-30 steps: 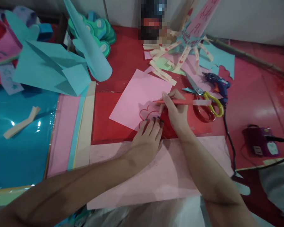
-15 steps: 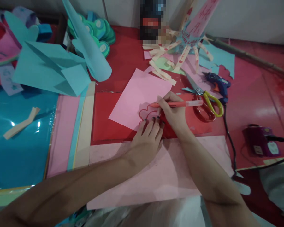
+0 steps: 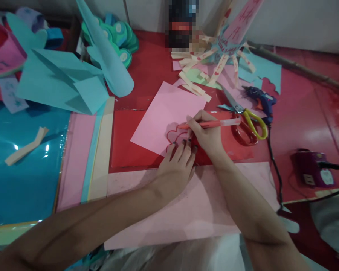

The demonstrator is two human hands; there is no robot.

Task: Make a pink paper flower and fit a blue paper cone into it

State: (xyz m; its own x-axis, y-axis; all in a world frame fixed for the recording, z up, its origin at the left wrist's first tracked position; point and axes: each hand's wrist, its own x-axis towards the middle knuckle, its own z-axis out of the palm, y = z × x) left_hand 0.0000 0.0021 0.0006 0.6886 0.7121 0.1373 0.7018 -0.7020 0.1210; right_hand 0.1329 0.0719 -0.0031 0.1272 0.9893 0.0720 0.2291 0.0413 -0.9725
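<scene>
A pink sheet of paper (image 3: 161,113) lies tilted on a red pad (image 3: 132,154). Red curved lines are drawn near its lower right. My right hand (image 3: 207,135) is closed around a red pen (image 3: 211,123), its tip on the paper near the curved outline and its pale end pointing right. Flat on the lower edge of the paper rests my left hand (image 3: 179,158), fingers spread and holding nothing. Part of the drawing is hidden under its fingertips. Below the pad is a larger pale pink sheet (image 3: 158,226).
Scissors (image 3: 247,118), a blue glue gun (image 3: 261,99) and a purple power adapter (image 3: 313,169) are at the right. Behind stands a paper cone figure (image 3: 228,43) with strips. At the left are folded teal paper (image 3: 53,82), a teal cone (image 3: 110,67) and blue film (image 3: 22,188).
The view has shifted very slightly. Both hands and the pen keep almost the same places on the paper, with the pen's pale end a little further left.
</scene>
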